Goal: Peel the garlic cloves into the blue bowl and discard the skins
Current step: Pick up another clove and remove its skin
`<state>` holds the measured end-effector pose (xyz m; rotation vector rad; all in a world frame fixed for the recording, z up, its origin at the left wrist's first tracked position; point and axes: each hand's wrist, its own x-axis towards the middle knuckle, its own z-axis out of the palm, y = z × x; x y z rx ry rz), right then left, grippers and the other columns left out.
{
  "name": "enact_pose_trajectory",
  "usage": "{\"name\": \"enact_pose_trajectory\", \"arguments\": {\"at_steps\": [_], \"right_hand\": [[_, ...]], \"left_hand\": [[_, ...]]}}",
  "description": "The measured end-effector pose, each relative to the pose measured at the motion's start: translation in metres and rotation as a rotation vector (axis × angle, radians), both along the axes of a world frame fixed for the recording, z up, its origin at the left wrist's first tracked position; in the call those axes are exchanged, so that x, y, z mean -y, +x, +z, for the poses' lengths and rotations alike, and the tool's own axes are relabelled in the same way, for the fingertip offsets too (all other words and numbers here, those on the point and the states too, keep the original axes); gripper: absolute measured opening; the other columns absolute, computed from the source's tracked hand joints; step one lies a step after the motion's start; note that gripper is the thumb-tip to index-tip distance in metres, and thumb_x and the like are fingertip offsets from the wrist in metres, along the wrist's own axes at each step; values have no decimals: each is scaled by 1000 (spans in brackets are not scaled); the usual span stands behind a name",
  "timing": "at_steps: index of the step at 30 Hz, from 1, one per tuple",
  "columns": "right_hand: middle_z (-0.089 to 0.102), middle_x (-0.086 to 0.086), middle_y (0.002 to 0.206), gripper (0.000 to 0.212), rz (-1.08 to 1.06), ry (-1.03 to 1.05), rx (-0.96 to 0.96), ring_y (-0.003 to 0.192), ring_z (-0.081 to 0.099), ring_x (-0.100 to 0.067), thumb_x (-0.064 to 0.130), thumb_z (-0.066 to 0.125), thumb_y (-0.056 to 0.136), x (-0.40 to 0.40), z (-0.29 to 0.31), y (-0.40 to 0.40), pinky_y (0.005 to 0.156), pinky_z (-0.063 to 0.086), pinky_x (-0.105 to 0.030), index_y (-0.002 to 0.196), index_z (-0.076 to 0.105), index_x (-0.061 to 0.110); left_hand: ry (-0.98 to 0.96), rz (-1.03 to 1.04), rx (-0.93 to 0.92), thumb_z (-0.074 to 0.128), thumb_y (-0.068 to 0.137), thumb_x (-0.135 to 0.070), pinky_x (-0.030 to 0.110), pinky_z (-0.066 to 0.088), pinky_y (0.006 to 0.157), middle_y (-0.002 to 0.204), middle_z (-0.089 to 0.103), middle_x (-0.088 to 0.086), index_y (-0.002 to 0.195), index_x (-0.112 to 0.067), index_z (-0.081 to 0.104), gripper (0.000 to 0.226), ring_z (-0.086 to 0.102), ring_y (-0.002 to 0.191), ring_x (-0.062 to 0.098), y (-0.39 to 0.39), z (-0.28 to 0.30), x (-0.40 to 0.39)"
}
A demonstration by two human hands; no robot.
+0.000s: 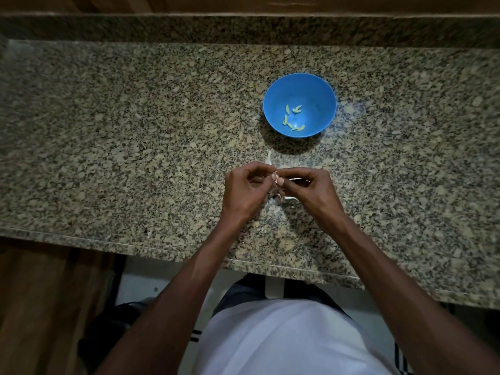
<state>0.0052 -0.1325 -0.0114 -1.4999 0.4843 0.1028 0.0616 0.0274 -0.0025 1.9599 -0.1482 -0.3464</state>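
A blue bowl stands on the granite counter, with several pale peeled garlic cloves in its bottom. Below it, over the counter, my left hand and my right hand meet fingertip to fingertip. Both pinch a small garlic clove between them, its papery skin partly showing. White garlic skins lie on the counter just beyond the hands, and more scraps lie under them, partly hidden.
The speckled granite counter runs wide to the left and right, with a raised back ledge behind the bowl. Its front edge is close to my body. Dark wooden cabinet fronts show at lower left.
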Motion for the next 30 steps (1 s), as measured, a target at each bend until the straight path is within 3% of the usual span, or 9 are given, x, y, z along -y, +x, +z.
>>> {"name": "enact_pose_trajectory", "arguments": {"at_steps": [5, 11, 16, 22, 30], "right_hand": [[81, -5, 102, 21, -13, -16, 13, 94, 78, -26, 15, 82, 90, -4, -2, -1, 86, 64, -47, 111, 80, 8], [78, -17, 103, 29, -69, 136, -11, 96, 77, -32, 8, 82, 88, -5, 1, -4, 79, 64, -33, 115, 76, 3], [79, -16, 97, 23, -106, 206, -2, 86, 77, -26, 6, 82, 87, -1, 9, -6, 74, 61, -28, 108, 77, -1], [79, -14, 95, 18, -79, 191, -5, 83, 77, -22, 9, 76, 94, 3, 10, -6, 77, 61, -28, 110, 77, 1], [77, -18, 97, 19, -34, 190, -18, 84, 75, -23, 13, 74, 97, 6, 13, -6, 78, 61, -29, 112, 76, 2]], "left_hand": [[-95, 77, -120, 76, 90, -4, 25, 61, 81, 99, 73, 3, 109, -8, 71, 20, 72, 92, 16, -7, -5, 7], [-235, 146, -277, 72, 92, -1, 23, 59, 78, 102, 73, 7, 114, -7, 68, 23, 71, 91, 13, -7, -2, 13], [-319, 153, -352, 74, 91, -3, 23, 58, 78, 104, 75, 11, 111, -2, 70, 20, 74, 94, 13, -6, 1, 11], [-276, 57, -283, 76, 92, -8, 28, 61, 82, 103, 78, 6, 107, -6, 73, 15, 76, 98, 18, -5, 2, 5], [-29, -112, 66, 73, 95, -12, 27, 61, 83, 98, 75, -2, 105, -10, 73, 10, 73, 93, 9, -2, 4, 1]]}}
